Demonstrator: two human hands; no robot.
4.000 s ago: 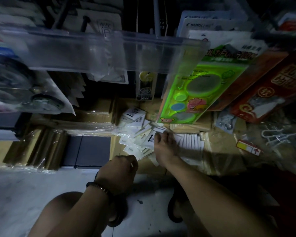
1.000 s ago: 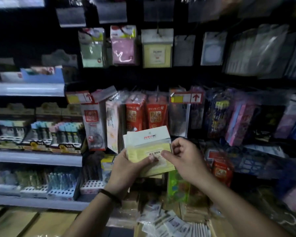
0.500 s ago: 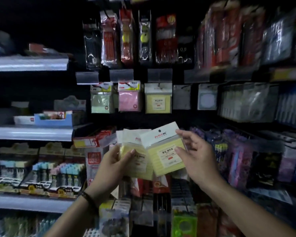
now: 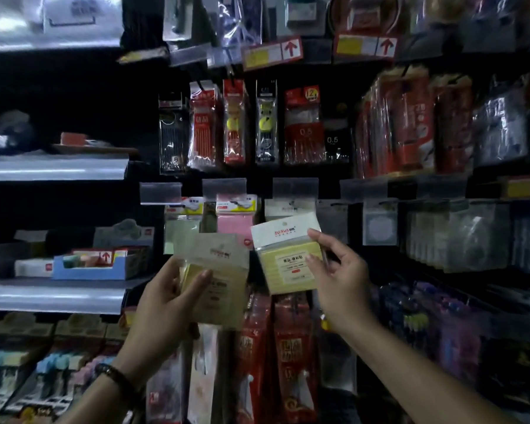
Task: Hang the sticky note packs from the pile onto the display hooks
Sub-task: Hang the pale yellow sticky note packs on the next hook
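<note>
Yellow sticky note pack [image 4: 288,264] is up at the hook row, tilted, white header card on top. It is not on a hook yet. Right hand [image 4: 341,281] pinches it by the right edge, one fingertip on the header corner and the thumb on the face. Its hang hole [image 4: 285,223] sits just below the hanging white-header pack [image 4: 288,207], under a clear label holder [image 4: 295,187]. I can't make out the hook wire itself.

Left hand [image 4: 166,301] grips the spare stock [image 4: 219,280] lower and to the left, thumb across the front, fingers curled behind. It's blurred, so I can't tell if it is one pack or several.

Progress as I read it: mid-task. The row already carries a green pack [image 4: 181,228] and a pink pack [image 4: 234,223], plus the white-header one. I can't tell which of those came from this job. Everything in both hands is left to hang. The pile is out of shot, so the remaining count is unknown.

Around it: pen refill packs [image 4: 236,123] on the row above, shelves [image 4: 55,169] to the left with a blue tray box [image 4: 89,266], and a beaded bracelet [image 4: 114,374] on the left wrist.
</note>
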